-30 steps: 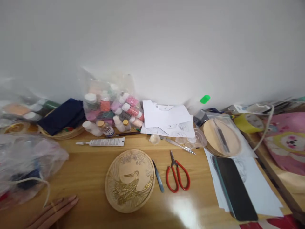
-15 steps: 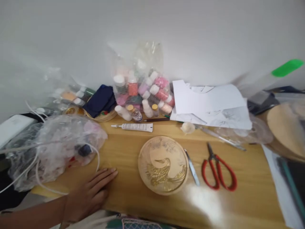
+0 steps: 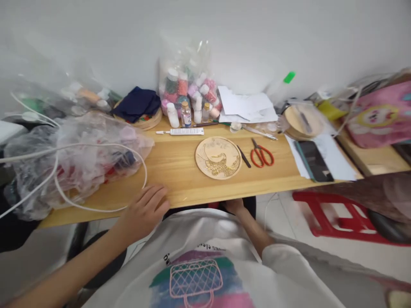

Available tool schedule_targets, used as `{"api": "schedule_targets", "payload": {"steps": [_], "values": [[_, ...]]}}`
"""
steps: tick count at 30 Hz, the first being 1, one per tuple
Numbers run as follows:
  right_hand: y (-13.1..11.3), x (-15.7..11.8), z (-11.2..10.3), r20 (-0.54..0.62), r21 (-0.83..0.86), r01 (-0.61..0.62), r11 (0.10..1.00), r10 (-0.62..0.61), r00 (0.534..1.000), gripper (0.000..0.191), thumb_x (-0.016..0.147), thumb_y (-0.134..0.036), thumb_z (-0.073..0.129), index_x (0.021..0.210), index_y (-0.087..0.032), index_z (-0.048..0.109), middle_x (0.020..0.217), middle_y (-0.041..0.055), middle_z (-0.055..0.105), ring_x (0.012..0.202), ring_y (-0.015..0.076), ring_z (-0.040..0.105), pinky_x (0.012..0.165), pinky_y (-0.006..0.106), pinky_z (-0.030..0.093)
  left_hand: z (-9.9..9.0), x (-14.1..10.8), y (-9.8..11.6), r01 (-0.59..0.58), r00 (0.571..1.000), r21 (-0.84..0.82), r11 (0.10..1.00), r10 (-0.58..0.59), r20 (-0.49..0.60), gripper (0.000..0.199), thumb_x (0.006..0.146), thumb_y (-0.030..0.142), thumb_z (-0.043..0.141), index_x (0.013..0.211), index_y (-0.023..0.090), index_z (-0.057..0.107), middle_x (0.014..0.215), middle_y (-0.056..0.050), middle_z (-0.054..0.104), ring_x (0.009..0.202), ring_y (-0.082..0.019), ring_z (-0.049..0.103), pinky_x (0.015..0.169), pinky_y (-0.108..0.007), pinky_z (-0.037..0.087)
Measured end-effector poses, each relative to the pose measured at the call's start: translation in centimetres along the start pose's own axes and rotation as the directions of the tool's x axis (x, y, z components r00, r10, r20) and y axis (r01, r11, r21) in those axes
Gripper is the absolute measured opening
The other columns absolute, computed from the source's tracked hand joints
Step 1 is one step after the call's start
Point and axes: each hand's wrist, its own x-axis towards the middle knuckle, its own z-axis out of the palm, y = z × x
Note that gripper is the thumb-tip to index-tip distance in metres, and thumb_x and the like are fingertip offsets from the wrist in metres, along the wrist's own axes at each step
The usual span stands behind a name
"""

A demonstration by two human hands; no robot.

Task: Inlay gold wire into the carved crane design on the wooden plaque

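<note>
My left hand [image 3: 146,211] lies palm down on the front edge of the wooden table [image 3: 180,188], fingers laid out and holding nothing. A white cable [image 3: 146,171] loops close by its fingertips. My right hand [image 3: 235,206] is down at my lap, its fingers hidden under the table edge. Beyond my hands lies a round wooden disc [image 3: 218,158] with a golden crane design. Tweezers [image 3: 244,156] rest along the right side of the disc, and red-handled scissors [image 3: 261,155] lie farther right. Behind the disc is a white glue tube [image 3: 186,131].
A crumpled plastic bag [image 3: 83,158] fills the left side. Small bottles [image 3: 186,114] and a bag of coloured jars [image 3: 183,83] stand by the wall, beside white papers [image 3: 247,107]. At right are a phone [image 3: 314,160], a pink bag [image 3: 382,115] and a red stool [image 3: 340,216].
The view has tilted down and drawn back, so my shirt, my lap and my right hand now show. My left hand still rests at the table's left front. The disc and tools lie as before.
</note>
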Motion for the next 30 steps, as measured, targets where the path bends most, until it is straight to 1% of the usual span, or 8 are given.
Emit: {"api": "schedule_targets", "payload": {"steps": [3,6,8,10,15,20,23,30], "values": [[0.0,-3.7,-1.9,0.140,0.196,0.150,0.969,-0.179,0.974,0.035,0.089,-0.037,0.064,0.120,-0.018,0.062,0.121,0.0086,0.065,0.107,0.0204,0.065,0.093,0.037,0.055,-0.5,0.8,2.5,-0.029,0.995,-0.091,0.995,0.020,-0.098,0.028,0.093,0.007,0.036,0.087,0.018,0.061,0.080,-0.005,0.064,0.075,-0.017,0.057,0.073,-0.031,0.046],[-1.0,-7.6,-4.6,0.103,0.483,0.294,0.825,-0.387,0.916,0.044,0.094,-0.049,0.051,0.128,-0.022,0.058,0.113,0.0054,0.072,0.102,0.0159,0.068,0.090,0.029,0.055,-0.6,2.0,4.6,-0.096,0.986,-0.178,0.979,0.069,-0.155,0.021,0.093,0.008,0.040,0.092,0.016,0.060,0.071,-0.003,0.060,0.067,-0.017,0.051,0.064,-0.030,0.041],[-2.1,-8.9,-6.3,-0.152,0.817,0.338,0.467,-0.391,0.908,0.058,0.094,-0.059,0.041,0.132,-0.017,0.054,0.105,0.0086,0.073,0.091,0.0156,0.070,0.084,0.032,0.057,-0.6,2.7,5.3,-0.131,0.983,-0.203,0.970,0.100,-0.154,0.019,0.092,0.008,0.042,0.091,0.017,0.059,0.068,-0.001,0.057,0.064,-0.016,0.047,0.061,-0.030,0.038],[-3.0,-9.0,-7.5,-0.294,0.886,0.345,0.309,-0.200,0.935,0.055,0.088,-0.061,0.052,0.121,-0.017,0.061,0.089,0.0054,0.073,0.075,0.0118,0.067,0.071,0.027,0.055,-0.4,3.0,5.4,-0.166,0.980,-0.217,0.962,0.137,-0.143,0.020,0.093,0.009,0.041,0.090,0.018,0.059,0.067,0.000,0.055,0.063,-0.016,0.045,0.060,-0.030,0.037],[-4.7,-6.8,-7.6,-0.258,0.940,0.254,0.228,-0.013,0.966,0.048,0.076,-0.064,0.065,0.071,-0.016,0.062,0.051,-0.0032,0.060,0.040,0.0050,0.046,0.040,0.018,0.037,0.0,3.1,3.9,-0.178,0.984,-0.299,0.937,0.178,-0.026,0.024,0.099,0.019,0.037,0.090,0.017,0.059,0.070,-0.002,0.056,0.069,-0.017,0.050,0.066,-0.031,0.039],[-6.5,-5.4,-5.7,-0.203,0.970,0.198,0.140,0.028,0.979,0.051,0.074,-0.068,0.062,0.076,-0.017,0.060,0.049,-0.0039,0.060,0.035,0.0068,0.048,0.036,0.019,0.040,-0.4,5.4,3.7,0.060,0.990,-0.586,0.808,0.027,0.139,0.042,0.100,0.049,0.034,0.112,0.014,0.056,0.097,-0.009,0.065,0.086,-0.022,0.059,0.074,-0.034,0.047],[-7.1,-5.1,-5.2,-0.193,0.976,0.185,0.115,0.070,0.979,0.051,0.074,-0.068,0.063,0.073,-0.017,0.059,0.048,-0.0031,0.059,0.037,0.0083,0.051,0.037,0.019,0.042,-0.1,7.8,4.8,0.173,0.965,-0.628,0.758,-0.002,0.263,0.034,0.098,0.048,0.041,0.099,0.018,0.058,0.089,-0.005,0.065,0.082,-0.020,0.061,0.071,-0.031,0.047],[-5.6,-6.0,-5.4,-0.169,0.984,0.156,0.081,0.190,0.967,0.055,0.072,-0.072,0.063,0.064,-0.019,0.057,0.050,-0.0017,0.060,0.042,0.0106,0.055,0.042,0.023,0.049,1.9,11.4,6.1,0.111,0.885,-0.530,0.841,0.159,0.438,0.015,0.093,0.033,0.051,0.097,0.019,0.054,0.075,-0.003,0.067,0.059,-0.019,0.063,0.050,-0.027,0.039]]}}
